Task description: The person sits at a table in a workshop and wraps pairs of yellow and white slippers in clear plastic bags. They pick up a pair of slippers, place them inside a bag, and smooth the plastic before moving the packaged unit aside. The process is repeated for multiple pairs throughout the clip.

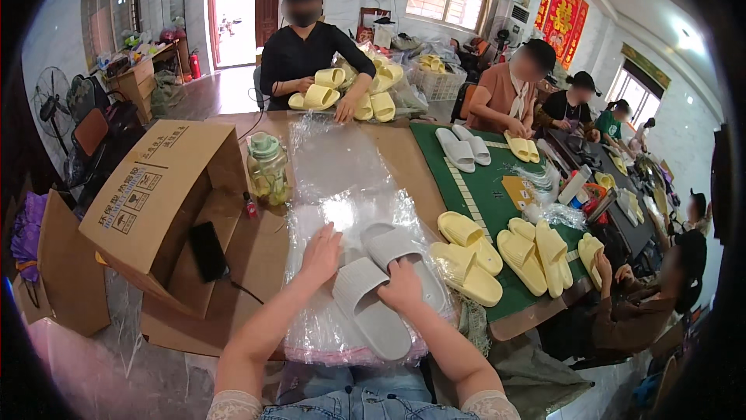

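Two grey slippers with ribbed straps lie on a stack of clear plastic bags point(326, 156) in front of me. The nearer grey slipper point(381, 327) overlaps the farther grey slipper point(385, 243). My right hand point(402, 286) is closed at the inner edges of the pair, its fingertips partly hidden between the straps. My left hand point(322, 251) lies on the plastic film just left of the slippers, with its fingers stretched out and nothing held in them.
An open cardboard box point(155, 210) holding a black phone point(208, 251) stands at left, near a glass jar point(266, 167) and a small red bottle point(249, 204). Yellow slippers point(470, 274) sit on a green mat point(435, 157) at right. A co-worker point(311, 55) handles yellow slippers opposite; several others work at right.
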The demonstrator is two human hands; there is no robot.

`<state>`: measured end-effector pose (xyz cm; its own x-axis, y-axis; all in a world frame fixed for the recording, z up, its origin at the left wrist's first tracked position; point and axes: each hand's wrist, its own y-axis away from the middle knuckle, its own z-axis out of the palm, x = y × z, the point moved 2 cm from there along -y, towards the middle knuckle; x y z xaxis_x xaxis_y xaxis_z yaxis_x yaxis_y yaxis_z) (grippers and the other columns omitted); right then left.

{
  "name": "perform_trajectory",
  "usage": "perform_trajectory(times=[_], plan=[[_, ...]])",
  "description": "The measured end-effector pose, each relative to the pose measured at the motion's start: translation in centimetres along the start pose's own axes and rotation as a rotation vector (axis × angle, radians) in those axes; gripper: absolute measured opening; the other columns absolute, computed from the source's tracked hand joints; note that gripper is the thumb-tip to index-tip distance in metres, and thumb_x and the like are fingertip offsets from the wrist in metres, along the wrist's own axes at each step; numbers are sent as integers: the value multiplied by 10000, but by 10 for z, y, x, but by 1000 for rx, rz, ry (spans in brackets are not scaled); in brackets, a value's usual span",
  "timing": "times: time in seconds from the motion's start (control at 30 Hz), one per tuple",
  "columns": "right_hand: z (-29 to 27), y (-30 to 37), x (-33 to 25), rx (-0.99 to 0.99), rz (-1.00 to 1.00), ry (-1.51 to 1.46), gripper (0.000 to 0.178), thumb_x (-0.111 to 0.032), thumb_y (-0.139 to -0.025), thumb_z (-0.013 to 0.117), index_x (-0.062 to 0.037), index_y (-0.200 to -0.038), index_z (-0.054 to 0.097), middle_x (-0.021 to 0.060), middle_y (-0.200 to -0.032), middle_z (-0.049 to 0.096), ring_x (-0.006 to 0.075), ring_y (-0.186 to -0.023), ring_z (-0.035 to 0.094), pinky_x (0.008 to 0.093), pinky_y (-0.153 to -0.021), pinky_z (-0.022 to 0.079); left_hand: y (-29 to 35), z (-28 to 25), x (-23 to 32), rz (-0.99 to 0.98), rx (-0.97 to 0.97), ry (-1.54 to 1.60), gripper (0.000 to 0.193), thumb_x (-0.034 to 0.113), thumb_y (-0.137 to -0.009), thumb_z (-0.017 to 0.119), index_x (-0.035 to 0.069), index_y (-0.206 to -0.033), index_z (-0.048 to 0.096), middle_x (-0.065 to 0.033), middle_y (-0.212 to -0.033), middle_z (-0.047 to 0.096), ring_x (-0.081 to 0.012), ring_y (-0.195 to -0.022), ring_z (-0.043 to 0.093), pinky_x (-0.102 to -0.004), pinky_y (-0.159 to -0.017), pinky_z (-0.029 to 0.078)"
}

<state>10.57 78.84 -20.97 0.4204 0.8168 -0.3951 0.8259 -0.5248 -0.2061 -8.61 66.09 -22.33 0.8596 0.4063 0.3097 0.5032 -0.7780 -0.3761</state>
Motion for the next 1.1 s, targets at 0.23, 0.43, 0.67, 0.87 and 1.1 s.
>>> perform_trajectory(times=[0.23, 0.43, 0.67, 0.87, 1.1], plan=[[18, -29, 14, -147, 73, -284, 323, -205, -712, 617, -50, -982, 700, 225, -1026, 622, 413, -991, 602, 461, -888, 485, 19, 7, -16, -110, -126, 532, 521, 348, -1009, 429, 25, -1416, 456, -260, -1282, 583, -397, -1243, 513, -427, -1050, 399], [17, -10, 23, 162, -21, -343, 194, -147, -779, 618, -31, -918, 686, 218, -979, 633, 425, -978, 591, 450, -821, 480, 20, -24, -2, -289, -229, 718, 551, 445, -1003, 422, 113, -1441, 458, -200, -1334, 573, -377, -1301, 474, -428, -1097, 348], [-41, 62, 66, 270, 457, -1696, 327, -185, -959, 518, 28, -1190, 609, 146, -1142, 654, 235, -1024, 642, 356, -893, 518, 26, -24, -32, -25, -364, -172, 616, 566, -866, 610, 218, -1371, 555, -111, -1537, 382, -336, -1472, 225, -544, -1200, 132], [-105, 84, 82, 443, 329, -1613, 363, -193, -981, 510, 28, -1260, 580, 135, -1176, 646, 201, -1026, 649, 322, -874, 539, 20, -22, 22, 126, -219, 41, 564, 407, -834, 700, 94, -1293, 604, -191, -1475, 434, -394, -1423, 303, -466, -1134, 331], [-126, 116, 76, 457, 351, -1610, 358, -168, -971, 513, 23, -1266, 581, 114, -1144, 658, 187, -982, 663, 315, -839, 549, 65, -22, 115, 298, -445, -75, 840, 663, -815, 622, 132, -1442, 446, -302, -1497, 329, -490, -1376, 334, -503, -1115, 334]])
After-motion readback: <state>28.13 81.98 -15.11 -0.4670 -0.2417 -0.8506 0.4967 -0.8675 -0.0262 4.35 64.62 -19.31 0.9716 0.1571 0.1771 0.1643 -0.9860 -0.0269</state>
